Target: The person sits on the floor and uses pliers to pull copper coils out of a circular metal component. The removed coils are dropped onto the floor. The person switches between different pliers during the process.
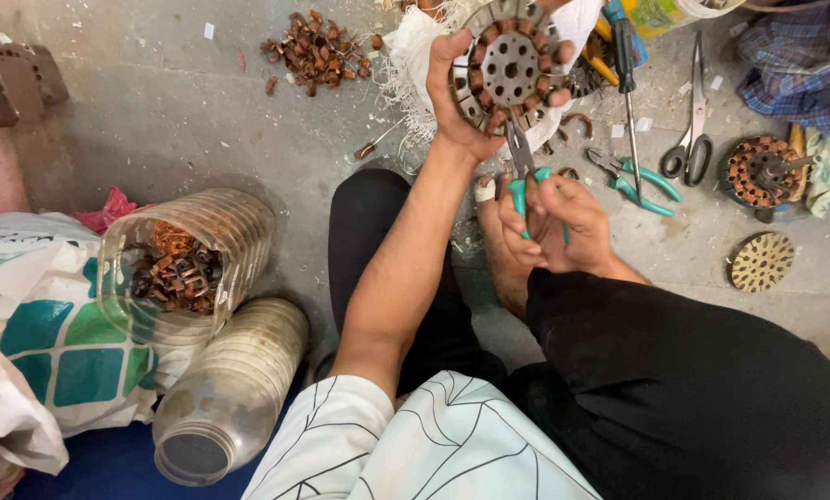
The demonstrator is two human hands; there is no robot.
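My left hand (456, 102) is closed around the rim of a round motor stator (510, 67), raised over the concrete floor (183, 120), fingers wrapped on its edge. It looks heavy, rigid steel with copper windings, probably sharp at the slots; the rim is the sound hold. My right hand (563, 222) is clenched on the teal handles of pliers (523, 171), nose at the stator's lower edge. The stator's top is cut off, and whether the nose bites is unclear.
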